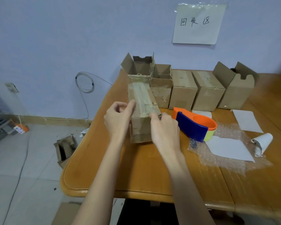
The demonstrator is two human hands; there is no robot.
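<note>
A long cardboard box (142,109) with tape along its top lies on the wooden table (136,172), its near end facing me. My left hand (118,119) holds the box's left side, thumb pressed on the top edge near the tape. My right hand (165,129) grips the box's near right top corner. An orange and blue tape dispenser (194,125) with a yellow-green roll lies just right of my right hand.
A row of several cardboard boxes (182,89) stands behind, two with open flaps. Bubble wrap (225,153), white paper sheets (246,120) and a rolled paper (261,142) lie at the right. A crushed carton (65,148) and cables lie on the floor left of the table.
</note>
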